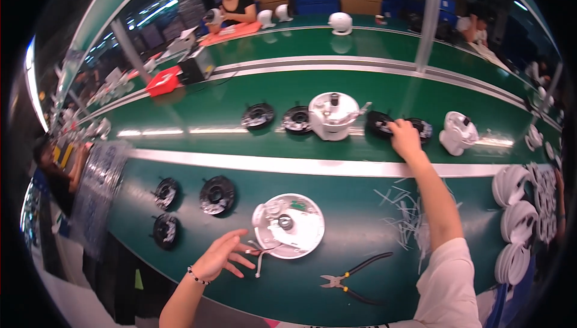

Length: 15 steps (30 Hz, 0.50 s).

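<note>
My left hand [223, 257], a beaded bracelet on its wrist, has its fingers apart just left of a white round housing [311, 205]. The housing lies open side up, showing a dark lens, a small green board and a short wire lead [259, 262] ending by my fingertips. My right arm stretches across to the far green belt. There my right hand [406, 138] has its fingers curled over black ring-shaped parts, one [377, 122] to its left and another [423, 127] to its right. Its fingertips are partly hidden; the grip seems to be on the black part.
Several black rings [217, 196] lie at the left of the near table. Diagonal cutters [340, 281] rest near the front, with cut white ties [404, 214] beyond. White shells [518, 221] line the right edge. On the belt stand white housings [329, 128]; co-workers sit farther off.
</note>
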Available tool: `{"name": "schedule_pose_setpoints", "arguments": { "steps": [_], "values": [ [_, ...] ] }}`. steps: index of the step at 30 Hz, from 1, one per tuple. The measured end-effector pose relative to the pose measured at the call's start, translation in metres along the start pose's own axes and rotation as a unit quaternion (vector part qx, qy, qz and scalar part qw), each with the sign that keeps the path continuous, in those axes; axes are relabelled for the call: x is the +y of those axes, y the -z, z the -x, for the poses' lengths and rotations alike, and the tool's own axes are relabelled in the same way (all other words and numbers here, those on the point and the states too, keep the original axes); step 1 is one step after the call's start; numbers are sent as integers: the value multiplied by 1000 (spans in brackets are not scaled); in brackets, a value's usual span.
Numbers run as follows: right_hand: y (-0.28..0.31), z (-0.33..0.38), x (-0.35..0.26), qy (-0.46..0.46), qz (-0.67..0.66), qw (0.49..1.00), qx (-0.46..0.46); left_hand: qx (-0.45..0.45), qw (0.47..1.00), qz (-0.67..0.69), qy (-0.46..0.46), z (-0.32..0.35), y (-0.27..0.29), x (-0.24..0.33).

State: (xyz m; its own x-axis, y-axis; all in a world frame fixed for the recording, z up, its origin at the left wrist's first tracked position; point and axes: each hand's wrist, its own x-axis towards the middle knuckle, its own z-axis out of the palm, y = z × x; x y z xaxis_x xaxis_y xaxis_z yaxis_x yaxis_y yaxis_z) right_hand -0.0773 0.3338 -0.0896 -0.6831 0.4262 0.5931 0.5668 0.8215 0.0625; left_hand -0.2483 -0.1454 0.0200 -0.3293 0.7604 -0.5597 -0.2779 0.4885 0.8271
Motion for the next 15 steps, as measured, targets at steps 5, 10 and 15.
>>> {"name": "schedule_pose_setpoints", "arguments": {
  "steps": [5, 10, 15],
  "values": [
    [37, 11, 7, 48, -65, 997, 19, 119, 990, -21, -71, 30, 40, 18],
    [81, 17, 13, -29, -124, 991, 44, 178, 968, -115, -132, -37, 65, 79],
    [135, 24, -73, 41, -228, 973, 2, 249, 768, -460, -369, -187, 68, 110]
  ]
}}
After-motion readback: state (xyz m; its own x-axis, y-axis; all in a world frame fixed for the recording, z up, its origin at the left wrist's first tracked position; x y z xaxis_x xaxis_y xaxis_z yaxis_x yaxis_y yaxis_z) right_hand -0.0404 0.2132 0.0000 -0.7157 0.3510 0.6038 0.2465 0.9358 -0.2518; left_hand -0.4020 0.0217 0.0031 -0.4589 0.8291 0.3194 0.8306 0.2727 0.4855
